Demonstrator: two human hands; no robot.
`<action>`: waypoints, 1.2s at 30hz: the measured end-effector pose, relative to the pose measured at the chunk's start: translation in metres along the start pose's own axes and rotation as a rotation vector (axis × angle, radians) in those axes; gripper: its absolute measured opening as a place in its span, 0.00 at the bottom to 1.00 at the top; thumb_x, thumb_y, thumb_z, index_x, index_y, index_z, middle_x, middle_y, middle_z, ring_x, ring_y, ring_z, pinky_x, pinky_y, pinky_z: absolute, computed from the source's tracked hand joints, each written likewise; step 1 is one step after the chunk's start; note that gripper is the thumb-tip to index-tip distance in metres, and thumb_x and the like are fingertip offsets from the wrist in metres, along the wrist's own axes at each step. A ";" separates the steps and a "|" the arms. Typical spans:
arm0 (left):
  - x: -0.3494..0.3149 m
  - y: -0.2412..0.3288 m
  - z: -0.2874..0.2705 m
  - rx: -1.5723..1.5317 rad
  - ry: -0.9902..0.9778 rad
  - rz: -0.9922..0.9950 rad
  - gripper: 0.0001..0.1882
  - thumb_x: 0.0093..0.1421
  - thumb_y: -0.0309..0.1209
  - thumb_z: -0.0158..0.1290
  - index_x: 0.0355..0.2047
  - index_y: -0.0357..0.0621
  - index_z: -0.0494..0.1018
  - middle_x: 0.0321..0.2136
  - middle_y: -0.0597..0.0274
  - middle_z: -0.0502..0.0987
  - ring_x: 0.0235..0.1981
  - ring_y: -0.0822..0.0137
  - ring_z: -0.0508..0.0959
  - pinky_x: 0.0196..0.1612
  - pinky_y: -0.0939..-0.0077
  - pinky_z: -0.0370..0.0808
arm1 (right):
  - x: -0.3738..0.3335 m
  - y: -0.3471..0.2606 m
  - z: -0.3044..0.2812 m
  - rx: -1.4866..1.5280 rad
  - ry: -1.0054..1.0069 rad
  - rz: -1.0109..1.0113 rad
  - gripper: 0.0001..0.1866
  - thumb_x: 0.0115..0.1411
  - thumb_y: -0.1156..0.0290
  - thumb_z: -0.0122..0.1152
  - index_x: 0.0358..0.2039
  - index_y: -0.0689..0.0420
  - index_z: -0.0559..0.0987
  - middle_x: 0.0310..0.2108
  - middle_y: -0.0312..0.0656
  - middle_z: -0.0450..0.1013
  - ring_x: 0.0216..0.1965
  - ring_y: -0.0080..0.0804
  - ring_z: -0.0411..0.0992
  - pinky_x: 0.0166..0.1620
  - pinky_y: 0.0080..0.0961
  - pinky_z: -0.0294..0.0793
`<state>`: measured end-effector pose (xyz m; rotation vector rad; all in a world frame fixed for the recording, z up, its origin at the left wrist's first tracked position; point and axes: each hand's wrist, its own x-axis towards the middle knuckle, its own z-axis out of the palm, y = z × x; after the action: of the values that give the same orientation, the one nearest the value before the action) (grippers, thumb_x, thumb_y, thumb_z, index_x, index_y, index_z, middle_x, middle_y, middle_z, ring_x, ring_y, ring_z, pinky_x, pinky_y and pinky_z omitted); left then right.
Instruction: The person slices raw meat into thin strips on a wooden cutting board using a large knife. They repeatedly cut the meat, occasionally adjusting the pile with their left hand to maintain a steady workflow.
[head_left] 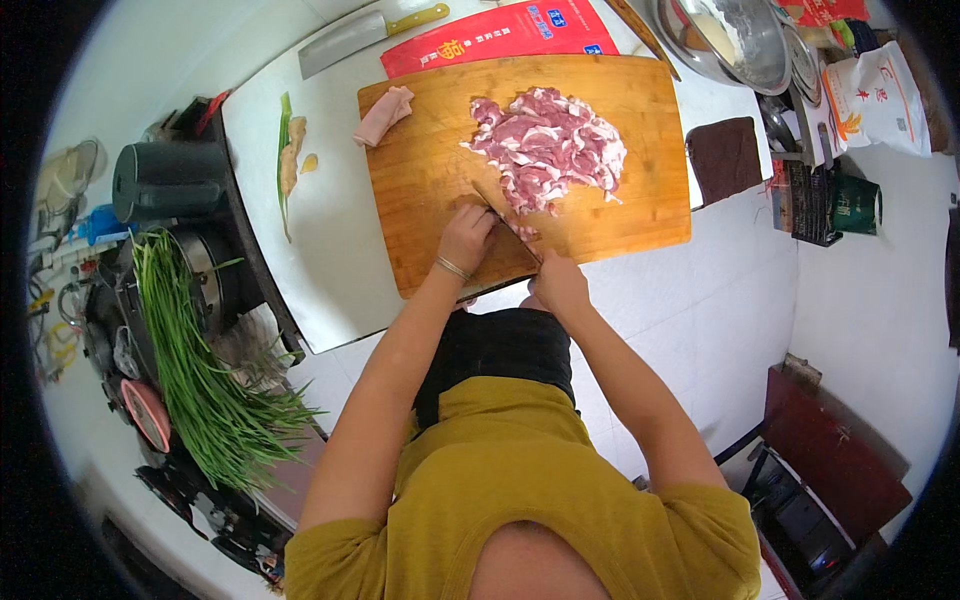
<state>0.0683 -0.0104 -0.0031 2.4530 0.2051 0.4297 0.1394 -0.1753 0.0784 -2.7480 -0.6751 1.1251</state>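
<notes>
A wooden cutting board [425, 190] lies before me on the white table. At its near edge my right hand [560, 283] is closed round the handle of a knife [512, 228], its blade slanting away to the left. Close against the blade, my left hand [467, 238] has curled fingers; whatever lies under them is hidden. A few small bits of meat [525, 233] sit by the blade's right side. Just beyond spreads a heap of sliced raw pork [550, 145], pink with white fat. A pale piece of pork skin [383, 115] rests at the board's far left corner.
Left of the board are a scallion [284, 165] and ginger [293, 150]. A cleaver [345, 42] and red package [500, 38] lie beyond it. Metal bowls [765, 50] and a dark brown cloth [724, 158] are at the right. Green chives [200, 370] lie left of me.
</notes>
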 end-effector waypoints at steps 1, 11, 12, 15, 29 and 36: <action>-0.001 0.001 0.000 -0.002 0.004 -0.001 0.12 0.42 0.22 0.56 0.29 0.40 0.71 0.30 0.56 0.71 0.34 0.55 0.71 0.39 0.68 0.72 | 0.001 0.001 0.001 0.017 0.017 -0.003 0.11 0.50 0.75 0.52 0.35 0.63 0.72 0.30 0.58 0.74 0.34 0.54 0.74 0.37 0.47 0.73; -0.010 0.018 -0.011 -0.158 0.142 -0.010 0.11 0.46 0.23 0.58 0.31 0.42 0.72 0.33 0.57 0.72 0.34 0.57 0.73 0.37 0.70 0.73 | 0.066 -0.027 -0.015 0.161 0.239 -0.205 0.10 0.52 0.71 0.53 0.34 0.62 0.73 0.26 0.60 0.73 0.30 0.57 0.74 0.33 0.48 0.73; -0.010 0.017 -0.012 -0.116 0.135 -0.006 0.10 0.46 0.23 0.57 0.31 0.41 0.72 0.32 0.57 0.72 0.33 0.57 0.73 0.37 0.70 0.73 | 0.057 -0.023 -0.018 0.156 0.232 -0.206 0.10 0.52 0.71 0.53 0.34 0.62 0.73 0.26 0.60 0.73 0.30 0.57 0.74 0.33 0.49 0.73; -0.011 0.015 -0.017 -0.035 0.111 0.018 0.10 0.47 0.22 0.57 0.32 0.40 0.72 0.32 0.56 0.72 0.32 0.56 0.74 0.36 0.69 0.73 | 0.028 -0.011 -0.014 0.141 0.204 -0.204 0.11 0.52 0.72 0.52 0.35 0.63 0.73 0.25 0.60 0.73 0.30 0.59 0.74 0.34 0.50 0.72; -0.007 -0.001 -0.009 0.048 0.015 0.083 0.08 0.46 0.23 0.52 0.30 0.39 0.73 0.31 0.56 0.73 0.36 0.58 0.73 0.41 0.69 0.72 | 0.011 -0.022 0.000 0.051 0.063 -0.079 0.14 0.53 0.74 0.48 0.40 0.62 0.72 0.28 0.58 0.74 0.32 0.56 0.74 0.36 0.51 0.72; -0.011 -0.009 0.000 0.075 -0.020 0.087 0.08 0.45 0.24 0.51 0.29 0.39 0.73 0.33 0.55 0.75 0.37 0.58 0.73 0.41 0.69 0.72 | 0.029 -0.027 0.009 0.094 0.100 -0.122 0.12 0.52 0.74 0.49 0.37 0.64 0.73 0.28 0.59 0.73 0.33 0.56 0.73 0.37 0.49 0.71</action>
<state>0.0575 -0.0060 -0.0111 2.5456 0.1083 0.4420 0.1414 -0.1395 0.0599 -2.6253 -0.7457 0.9613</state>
